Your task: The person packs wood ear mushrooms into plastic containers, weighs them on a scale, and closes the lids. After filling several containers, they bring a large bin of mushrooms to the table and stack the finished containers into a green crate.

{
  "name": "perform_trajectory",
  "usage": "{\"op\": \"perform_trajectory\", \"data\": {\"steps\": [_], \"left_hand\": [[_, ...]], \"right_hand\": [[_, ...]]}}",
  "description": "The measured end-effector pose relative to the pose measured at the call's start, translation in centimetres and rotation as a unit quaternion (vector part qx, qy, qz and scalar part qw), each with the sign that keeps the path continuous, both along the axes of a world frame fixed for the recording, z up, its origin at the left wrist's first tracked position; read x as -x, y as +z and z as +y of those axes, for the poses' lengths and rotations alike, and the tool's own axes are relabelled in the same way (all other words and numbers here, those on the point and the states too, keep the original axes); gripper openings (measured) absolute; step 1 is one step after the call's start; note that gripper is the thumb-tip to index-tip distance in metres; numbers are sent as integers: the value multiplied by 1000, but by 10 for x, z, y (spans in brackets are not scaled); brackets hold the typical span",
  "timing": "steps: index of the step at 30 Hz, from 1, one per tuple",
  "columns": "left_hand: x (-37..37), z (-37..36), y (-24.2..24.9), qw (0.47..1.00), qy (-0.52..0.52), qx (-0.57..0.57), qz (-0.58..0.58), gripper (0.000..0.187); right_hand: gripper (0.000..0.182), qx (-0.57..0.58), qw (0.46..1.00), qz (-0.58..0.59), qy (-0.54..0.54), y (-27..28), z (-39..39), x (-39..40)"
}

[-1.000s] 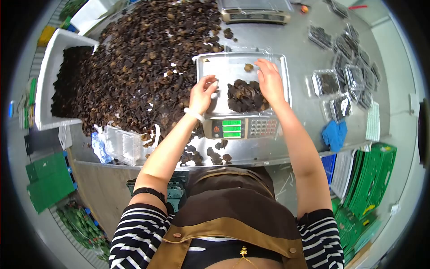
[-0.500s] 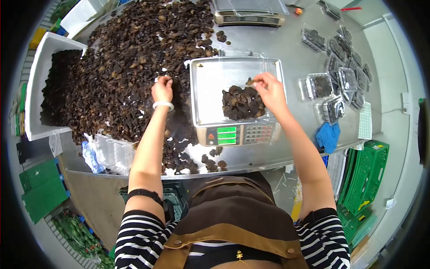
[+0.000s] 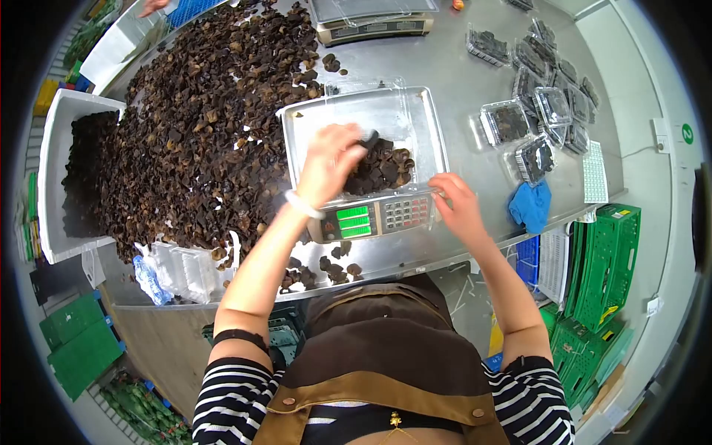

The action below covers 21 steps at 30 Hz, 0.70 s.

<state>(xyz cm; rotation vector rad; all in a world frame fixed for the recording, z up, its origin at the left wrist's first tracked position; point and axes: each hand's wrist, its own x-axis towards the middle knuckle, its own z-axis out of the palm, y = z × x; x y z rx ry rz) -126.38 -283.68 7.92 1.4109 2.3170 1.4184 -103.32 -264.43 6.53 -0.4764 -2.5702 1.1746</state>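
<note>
My left hand (image 3: 331, 165) is over the scale's metal tray, blurred, its fingers closed on a dark mushroom piece (image 3: 368, 139). Just right of it, a clear plastic container with dark mushroom pieces (image 3: 386, 169) rests on the tray (image 3: 309, 119). The scale (image 3: 374, 216) shows lit green displays. At the tray's front right corner is my right hand (image 3: 450, 199), thumb and fingers close together near the container's edge; whether they grip anything is unclear. A wide heap of dark mushroom pieces (image 3: 196, 133) covers the table left of the scale.
A second scale (image 3: 374, 28) stands behind. Several filled clear boxes (image 3: 507, 124) and a blue cloth (image 3: 530, 207) lie at the right. A white foam box (image 3: 53, 178) is at the far left, stacked empty containers (image 3: 185, 271) at the front left. Another person's hand (image 3: 153, 7) shows top left.
My left hand has moved from the heap to the container with a piece. My right hand has moved from above the container to the tray's front right corner. The view has shifted.
</note>
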Motion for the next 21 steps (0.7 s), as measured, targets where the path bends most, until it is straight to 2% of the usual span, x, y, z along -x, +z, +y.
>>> {"op": "perform_trajectory", "data": {"steps": [1,2,3,4,6,7,10,11,12,13,14,17,20,21], "left_hand": [[8,-16,11,997,67,-15,-38,29],[27,-32,1,990,121,-51,-57,27],[36,-43,4,961,196,-76,-178,23],[45,-50,9,934,263,-85,-226,24],[74,-75,-17,923,290,-81,-240,28],[78,-74,-14,917,300,-65,-255,29],[76,-52,-28,916,230,-19,-328,33],[76,-41,-28,908,188,44,-373,41],[78,-28,-37,894,157,56,-416,46],[85,-17,-58,871,119,36,-475,50],[75,2,-45,837,142,9,-529,56],[73,25,-41,728,93,-169,-658,62],[65,5,-26,850,-1,-152,-505,54],[51,-6,-17,909,5,-84,-408,41]], "right_hand": [[22,22,1000,-9,-14,4,-1,-9],[23,43,999,-17,-29,7,-2,-19],[23,43,998,-26,-31,6,-3,-29],[23,42,998,-35,-34,4,-3,-40],[23,38,997,-53,-36,2,-2,-54],[23,36,997,-63,-35,1,-3,-59],[21,27,996,-86,-19,0,-6,-65],[20,23,995,-94,-10,-1,-5,-64],[20,23,996,-91,-6,1,-6,-61],[19,22,996,-87,0,3,-7,-53],[19,20,996,-81,4,3,-7,-45],[16,46,998,-51,-11,-8,-2,-22],[23,299,945,-40,-129,-18,2,-2],[26,363,920,-59,-138,-18,1,5]]}}
